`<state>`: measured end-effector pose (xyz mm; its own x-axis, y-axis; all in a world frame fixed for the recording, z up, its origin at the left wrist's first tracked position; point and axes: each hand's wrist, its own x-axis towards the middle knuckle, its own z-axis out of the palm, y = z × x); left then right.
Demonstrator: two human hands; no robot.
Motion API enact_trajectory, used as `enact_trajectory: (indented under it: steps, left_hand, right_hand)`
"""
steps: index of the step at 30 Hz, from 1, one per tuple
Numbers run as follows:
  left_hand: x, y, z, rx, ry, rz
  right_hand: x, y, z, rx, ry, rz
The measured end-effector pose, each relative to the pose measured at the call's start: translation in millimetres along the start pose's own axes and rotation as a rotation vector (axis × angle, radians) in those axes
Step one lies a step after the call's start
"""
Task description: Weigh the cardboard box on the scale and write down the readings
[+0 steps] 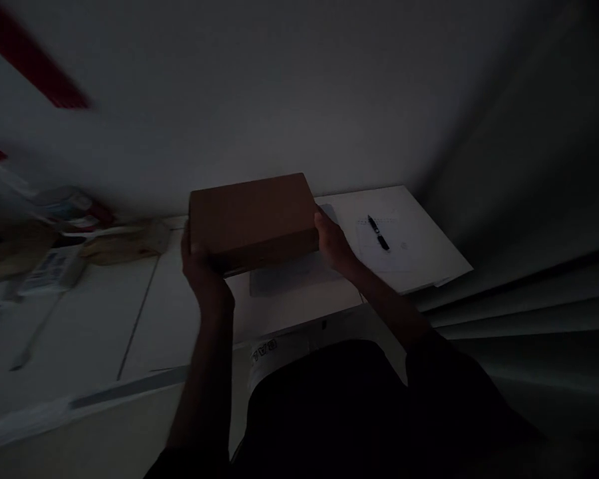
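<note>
A brown cardboard box is held between my two hands, raised over a white table. My left hand grips its left end, with the fingers partly hidden behind the side. On the right end, my right hand is closed, its thumb along the edge. Beneath the box lies a flat grey object, possibly a laptop, partly covered from view. To the right of it, a black pen rests on a sheet of paper.
Blurred items crowd the table's left side: a brown paper-like package, a small white box and a cable. A plain wall stands behind. Folded curtain cloth hangs at the right. The scene is dim.
</note>
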<state>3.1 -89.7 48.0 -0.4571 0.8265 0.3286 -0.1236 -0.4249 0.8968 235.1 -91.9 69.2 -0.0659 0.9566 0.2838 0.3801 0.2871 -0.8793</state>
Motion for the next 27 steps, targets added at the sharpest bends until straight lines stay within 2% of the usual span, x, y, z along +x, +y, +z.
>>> enact_trajectory:
  steps: [5, 9, 16, 21, 27]
  left_hand:
    - [-15.2, -16.4, 28.3, -0.009, -0.081, -0.009]
    - [-24.1, -26.5, 39.3, -0.014, -0.101, -0.073]
    - [-27.9, -35.7, 42.2, -0.041, -0.109, -0.132]
    - [-30.8, -35.6, 41.2, -0.016, -0.118, -0.096]
    - [-30.3, -38.1, 40.1, 0.009, -0.131, -0.138]
  right_hand:
    - [-13.0, 14.9, -26.8, -0.059, 0.086, 0.095]
    - [-19.1, 24.6, -37.2, -0.109, 0.097, 0.148]
    - [-25.3, 36.3, -40.4, -0.123, 0.078, 0.163]
    - [-24.8, 43.2, -37.9, -0.139, 0.072, 0.159]
    - [-27.0, 47.0, -36.9, -0.118, 0.093, 0.187]
